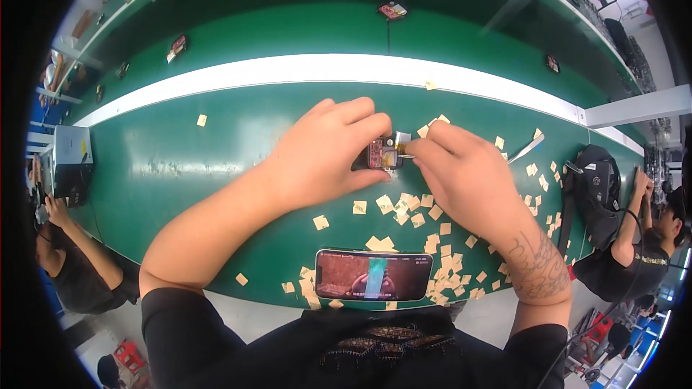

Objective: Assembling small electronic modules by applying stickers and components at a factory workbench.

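Note:
Near the middle of the green bench, my left hand [335, 144] grips a small dark-cased electronic device [376, 154] between thumb and fingers. Its open side shows a red circuit board and a yellowish patch. A silvery flat piece [403, 138] with yellow tape adjoins it on the right. My right hand [461, 166] is closed in a pinch on a thin metal tool [407, 156], whose tip touches or nearly touches the device's right edge. Most of that tool is hidden by the fingers, so its kind cannot be made out.
Small cream adhesive squares [414, 203] lie scattered around my right hand. A phone [374, 275] playing a video rests at the near edge. Silver tweezers [527, 148] and a black bag [597, 180] are to the right. Beyond a white rail [324, 66], similar devices [393, 11] lie on a green surface.

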Available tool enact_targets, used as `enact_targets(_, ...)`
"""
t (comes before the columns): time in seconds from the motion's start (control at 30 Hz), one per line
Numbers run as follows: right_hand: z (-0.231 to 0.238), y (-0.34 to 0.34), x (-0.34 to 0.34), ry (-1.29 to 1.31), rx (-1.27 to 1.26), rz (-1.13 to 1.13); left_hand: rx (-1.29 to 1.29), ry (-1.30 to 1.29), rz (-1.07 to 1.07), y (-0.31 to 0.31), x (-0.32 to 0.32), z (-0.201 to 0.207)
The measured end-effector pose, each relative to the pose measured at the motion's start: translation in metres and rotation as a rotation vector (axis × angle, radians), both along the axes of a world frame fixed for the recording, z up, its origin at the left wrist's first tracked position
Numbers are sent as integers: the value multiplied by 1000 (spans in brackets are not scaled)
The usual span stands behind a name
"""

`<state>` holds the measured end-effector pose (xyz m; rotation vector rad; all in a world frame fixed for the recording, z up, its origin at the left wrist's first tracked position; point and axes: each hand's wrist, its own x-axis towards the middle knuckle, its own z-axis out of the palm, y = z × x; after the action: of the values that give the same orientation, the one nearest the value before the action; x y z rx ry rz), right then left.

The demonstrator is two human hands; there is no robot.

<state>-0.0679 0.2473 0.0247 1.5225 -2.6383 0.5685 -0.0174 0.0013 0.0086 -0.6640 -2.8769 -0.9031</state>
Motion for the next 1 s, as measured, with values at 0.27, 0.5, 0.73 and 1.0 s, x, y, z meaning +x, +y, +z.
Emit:
enact_targets(0.27,-2,-8,8,-35,12,-35,72,9,-9,5,0,-4)
enact_targets(0.5,-24,-2,-10,-549,-350,-101,66,-14,26,5,1,-2)
enact_targets(0.73,-24,-6,-9,-341,-271,-114,153,0,-57,-7,-2,0)
enact_targets(1.0,-21,-8,-16,-555,-309,-136,93,0,-135,-6,-1,1)
